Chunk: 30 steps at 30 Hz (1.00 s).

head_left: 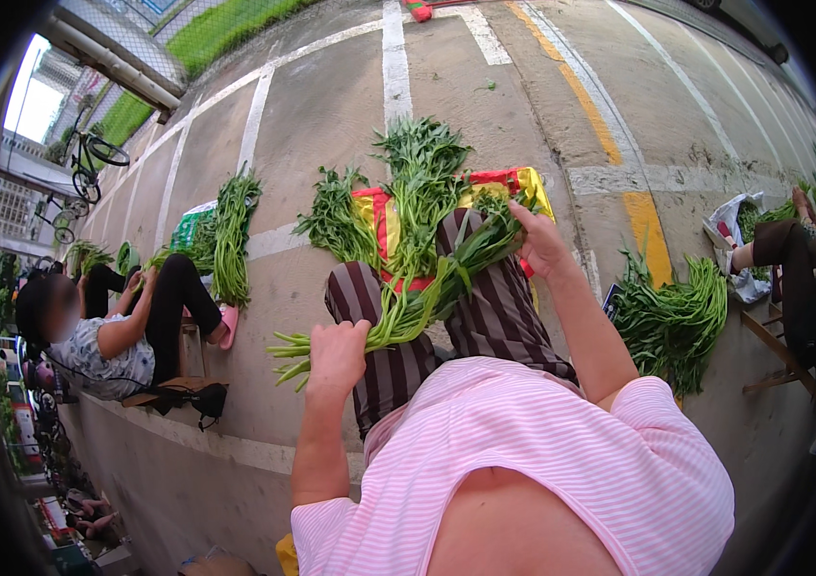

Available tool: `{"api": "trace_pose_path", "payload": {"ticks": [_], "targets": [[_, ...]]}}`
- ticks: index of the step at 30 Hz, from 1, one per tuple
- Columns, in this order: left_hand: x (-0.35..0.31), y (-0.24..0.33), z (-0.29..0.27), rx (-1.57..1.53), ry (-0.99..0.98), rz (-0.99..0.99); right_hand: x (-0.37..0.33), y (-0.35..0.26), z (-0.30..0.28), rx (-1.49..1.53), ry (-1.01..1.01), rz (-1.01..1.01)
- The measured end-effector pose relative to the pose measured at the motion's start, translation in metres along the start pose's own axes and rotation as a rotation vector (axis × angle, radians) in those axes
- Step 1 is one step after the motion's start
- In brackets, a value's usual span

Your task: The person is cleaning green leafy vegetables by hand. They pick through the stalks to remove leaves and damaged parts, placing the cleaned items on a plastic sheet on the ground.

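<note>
A bunch of water spinach [417,312], with long green stems and narrow leaves, lies slanted across my lap above my striped trousers. My left hand [338,355] is closed round the stems near their cut ends, which stick out to the left. At the leafy end, my right hand [540,242] is closed with thumb and fingers on the leaves. Beyond my knees, more water spinach [419,163] is heaped on a red and yellow sack [533,187] spread on the ground. A smaller leafy clump [336,211] lies at its left side.
To my right lies a big pile of greens [682,312], near another seated person's leg [780,240] and a wooden stool [782,350]. On the left a person [124,331] sits handling greens, beside a long bundle [232,240]. Bicycles [86,168] stand farther left, by a fence.
</note>
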<state>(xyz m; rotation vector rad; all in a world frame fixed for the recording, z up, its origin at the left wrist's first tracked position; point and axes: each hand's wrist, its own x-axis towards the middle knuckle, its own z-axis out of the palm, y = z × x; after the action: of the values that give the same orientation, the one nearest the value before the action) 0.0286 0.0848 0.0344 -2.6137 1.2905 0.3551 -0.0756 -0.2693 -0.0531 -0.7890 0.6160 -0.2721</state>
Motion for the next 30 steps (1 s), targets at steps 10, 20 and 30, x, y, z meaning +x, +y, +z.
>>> {"api": "trace_pose_path", "payload": {"ticks": [10, 20, 30], "targets": [[-0.053, -0.055, 0.03, -0.315, 0.064, -0.092, -0.008, -0.02, 0.016, -0.188, 0.012, -0.118], [-0.108, -0.121, 0.112, -0.68, 0.138, -0.396, -0.031, 0.041, 0.099, -0.469, -0.454, 0.188], [-0.109, -0.111, 0.23, -1.366, 0.009, -0.667, -0.012, 0.145, 0.097, -0.737, -0.461, 0.52]]}}
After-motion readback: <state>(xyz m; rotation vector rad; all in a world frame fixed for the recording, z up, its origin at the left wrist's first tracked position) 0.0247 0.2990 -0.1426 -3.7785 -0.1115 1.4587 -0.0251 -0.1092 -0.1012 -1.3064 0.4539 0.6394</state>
